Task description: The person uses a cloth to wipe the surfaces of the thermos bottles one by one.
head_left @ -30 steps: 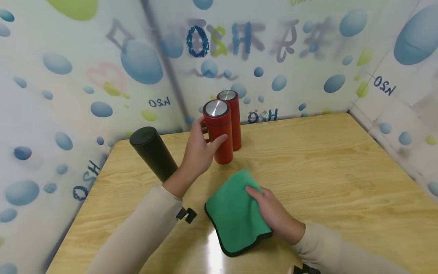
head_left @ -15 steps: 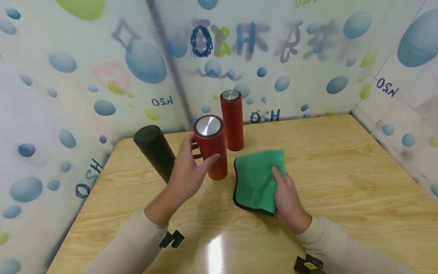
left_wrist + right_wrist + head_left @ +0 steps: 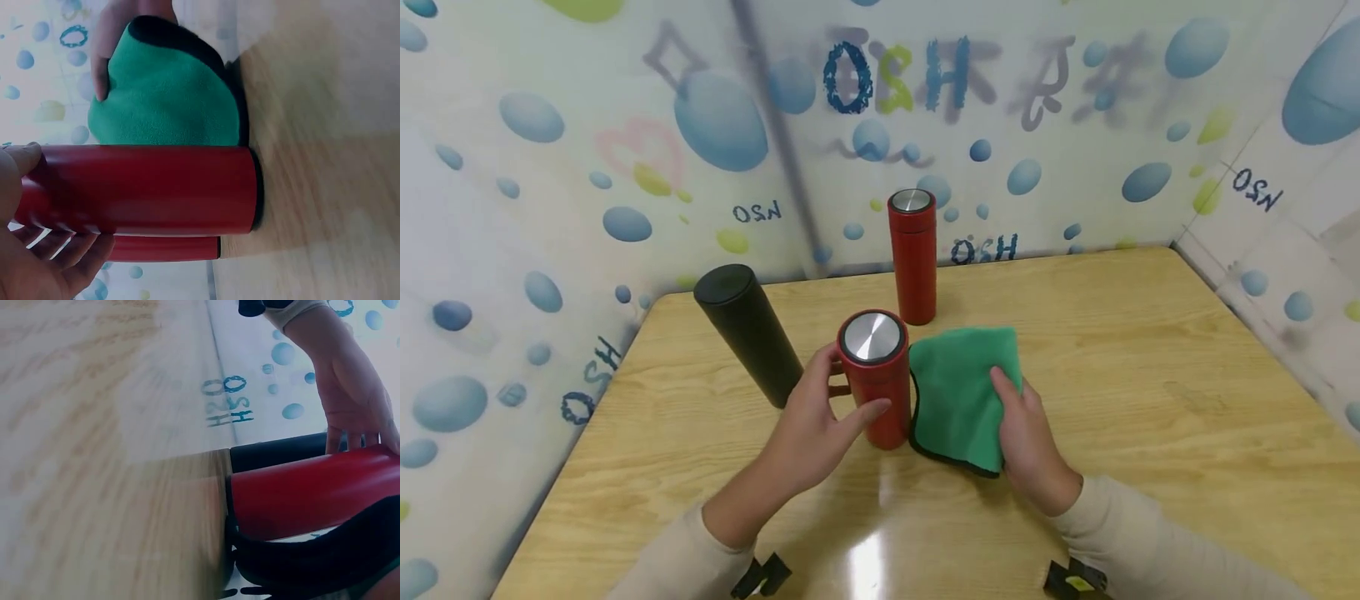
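Observation:
In the head view my left hand (image 3: 808, 429) grips a red thermos flask (image 3: 883, 400) with a shiny metal lid, its thumb across the front and fingers round the far left side. The left wrist view shows that flask (image 3: 144, 190) with the fingers wrapped about its upper part. Just right of it, my right hand (image 3: 1033, 442) pinches a green cloth (image 3: 958, 400) with dark edging, thumb on top and the other fingers behind. The cloth's left edge lies right at the flask's side.
A second red flask (image 3: 914, 267) stands near the wall at the back of the wooden table (image 3: 1150, 400). Left of my left hand stands a black flask (image 3: 748, 333). The patterned wall (image 3: 1030, 75) rises behind the table's far edge.
My left hand has brought the red flask toward me, away from the second red one. My right hand has moved the cloth up and right, then stayed about there, beside the flask.

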Available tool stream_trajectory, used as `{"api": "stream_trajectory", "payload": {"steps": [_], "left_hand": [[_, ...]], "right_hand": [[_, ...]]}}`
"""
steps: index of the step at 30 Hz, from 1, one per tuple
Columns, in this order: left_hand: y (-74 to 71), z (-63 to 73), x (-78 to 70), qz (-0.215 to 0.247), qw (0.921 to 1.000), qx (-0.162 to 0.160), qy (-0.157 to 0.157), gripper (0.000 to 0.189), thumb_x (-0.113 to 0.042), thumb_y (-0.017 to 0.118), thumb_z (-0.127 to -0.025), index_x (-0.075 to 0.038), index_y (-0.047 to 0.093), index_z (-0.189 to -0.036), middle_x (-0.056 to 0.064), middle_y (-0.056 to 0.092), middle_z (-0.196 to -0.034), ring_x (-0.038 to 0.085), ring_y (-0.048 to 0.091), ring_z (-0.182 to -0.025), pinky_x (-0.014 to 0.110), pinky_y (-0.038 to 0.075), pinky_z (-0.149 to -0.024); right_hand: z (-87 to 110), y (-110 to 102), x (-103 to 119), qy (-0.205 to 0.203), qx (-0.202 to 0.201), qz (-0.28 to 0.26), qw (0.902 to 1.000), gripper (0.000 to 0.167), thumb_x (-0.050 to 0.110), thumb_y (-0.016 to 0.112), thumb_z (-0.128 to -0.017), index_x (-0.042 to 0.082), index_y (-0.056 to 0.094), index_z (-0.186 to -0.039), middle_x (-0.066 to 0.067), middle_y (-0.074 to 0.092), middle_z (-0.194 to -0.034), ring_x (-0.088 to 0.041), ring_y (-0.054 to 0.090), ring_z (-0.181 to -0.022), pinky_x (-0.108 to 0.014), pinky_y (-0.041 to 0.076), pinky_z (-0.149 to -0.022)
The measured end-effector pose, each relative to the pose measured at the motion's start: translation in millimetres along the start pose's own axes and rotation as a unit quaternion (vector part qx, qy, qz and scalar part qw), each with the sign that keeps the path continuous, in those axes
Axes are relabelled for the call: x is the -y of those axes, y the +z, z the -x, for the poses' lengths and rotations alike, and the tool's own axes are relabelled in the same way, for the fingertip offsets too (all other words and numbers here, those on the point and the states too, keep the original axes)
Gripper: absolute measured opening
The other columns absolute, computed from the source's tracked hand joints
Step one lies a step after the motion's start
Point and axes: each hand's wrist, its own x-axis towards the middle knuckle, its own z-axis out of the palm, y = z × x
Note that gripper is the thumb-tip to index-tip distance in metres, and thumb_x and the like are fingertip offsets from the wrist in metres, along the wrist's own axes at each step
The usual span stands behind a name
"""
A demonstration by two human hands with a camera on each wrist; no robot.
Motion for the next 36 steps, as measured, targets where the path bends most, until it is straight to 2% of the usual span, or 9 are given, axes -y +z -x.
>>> {"api": "stream_trajectory", "payload": {"steps": [6,11,16,21,26,28,30,33,36], "left_hand": [[3.2,7.7,1.4,0.01,0.9999,0.002,0.008,0.076,-0.028,0.081,-0.084,-0.016,0.039,-0.146,0.0,0.054,-0.138,0.02,0.055,-0.121,0.045,0.056,-0.096],[4.7,6.6,1.7,0.012,0.9998,0.013,0.0,0.076,-0.032,0.079,-0.086,-0.018,0.036,-0.148,-0.003,0.052,-0.14,0.019,0.054,-0.124,0.044,0.055,-0.097],[5.1,4.0,3.6,0.002,1.0,0.002,-0.003,0.076,-0.035,0.077,-0.087,-0.018,0.036,-0.148,-0.003,0.052,-0.139,0.018,0.054,-0.122,0.044,0.056,-0.095],[5.4,-1.0,4.6,-0.003,0.9998,-0.004,0.018,0.082,-0.037,0.076,-0.087,-0.026,0.027,-0.152,-0.007,0.049,-0.142,0.016,0.052,-0.124,0.042,0.055,-0.094],[6.1,-10.6,1.9,0.025,0.9978,-0.018,0.058,0.087,-0.036,0.072,-0.089,-0.034,0.016,-0.155,-0.004,0.046,-0.147,0.017,0.047,-0.131,0.048,0.051,-0.1],[7.3,-15.1,0.3,0.05,0.9946,-0.036,0.084,0.083,-0.037,0.071,-0.09,-0.032,0.019,-0.154,-0.002,0.048,-0.145,0.017,0.047,-0.132,0.05,0.05,-0.103],[10.3,-19.6,-1.2,0.08,0.9878,-0.062,0.118,0.074,-0.04,0.069,-0.091,-0.025,0.028,-0.152,0.002,0.051,-0.142,0.018,0.051,-0.129,0.048,0.051,-0.103],[17.7,-25.3,-1.9,0.118,0.9736,-0.103,0.166,0.067,-0.051,0.064,-0.092,-0.012,0.042,-0.142,0.009,0.056,-0.133,0.02,0.056,-0.12,0.038,0.054,-0.098],[25.8,-29.7,-1.1,0.152,0.9584,-0.137,0.199,0.073,-0.06,0.06,-0.091,-0.001,0.048,-0.132,0.016,0.058,-0.123,0.02,0.059,-0.11,0.027,0.056,-0.09]], "right_hand": [[2.1,0.0,0.2,-0.008,-0.004,0.02,0.9998,0.045,0.043,0.033,-0.108,0.008,0.045,-0.135,0.005,0.058,-0.11,-0.009,0.06,-0.1,-0.024,0.051,-0.089],[1.5,-0.7,-1.8,-0.014,-0.011,0.037,0.9992,0.045,0.042,0.033,-0.108,0.007,0.046,-0.135,0.005,0.059,-0.111,-0.007,0.061,-0.099,-0.023,0.051,-0.089],[0.1,-0.2,-3.8,-0.029,-0.006,0.053,0.9981,0.044,0.04,0.034,-0.109,0.006,0.049,-0.133,0.003,0.06,-0.11,-0.008,0.061,-0.099,-0.023,0.052,-0.088],[-0.6,0.4,-3.3,-0.043,0.002,0.059,0.9973,0.046,0.042,0.034,-0.109,0.006,0.051,-0.132,0.0,0.06,-0.113,-0.009,0.061,-0.101,-0.024,0.052,-0.089],[1.0,0.3,-3.3,-0.037,0.002,0.066,0.9971,0.046,0.041,0.034,-0.109,0.006,0.051,-0.133,0.0,0.06,-0.113,-0.008,0.061,-0.1,-0.023,0.052,-0.088],[0.8,0.2,-3.9,-0.036,0.006,0.068,0.997,0.046,0.041,0.033,-0.109,0.006,0.05,-0.134,-0.001,0.06,-0.115,-0.008,0.061,-0.102,-0.023,0.052,-0.089],[-0.2,0.5,-4.7,-0.037,0.009,0.071,0.9967,0.046,0.041,0.033,-0.109,0.007,0.05,-0.134,-0.003,0.059,-0.116,-0.009,0.061,-0.103,-0.024,0.052,-0.09],[0.4,1.0,-5.1,-0.034,0.008,0.081,0.9961,0.045,0.04,0.032,-0.109,0.007,0.05,-0.134,-0.005,0.058,-0.117,-0.01,0.06,-0.103,-0.024,0.051,-0.089],[2.3,2.5,-4.2,-0.032,0.012,0.091,0.9953,0.045,0.04,0.033,-0.109,0.007,0.05,-0.134,-0.009,0.058,-0.118,-0.01,0.06,-0.101,-0.024,0.051,-0.088]]}}
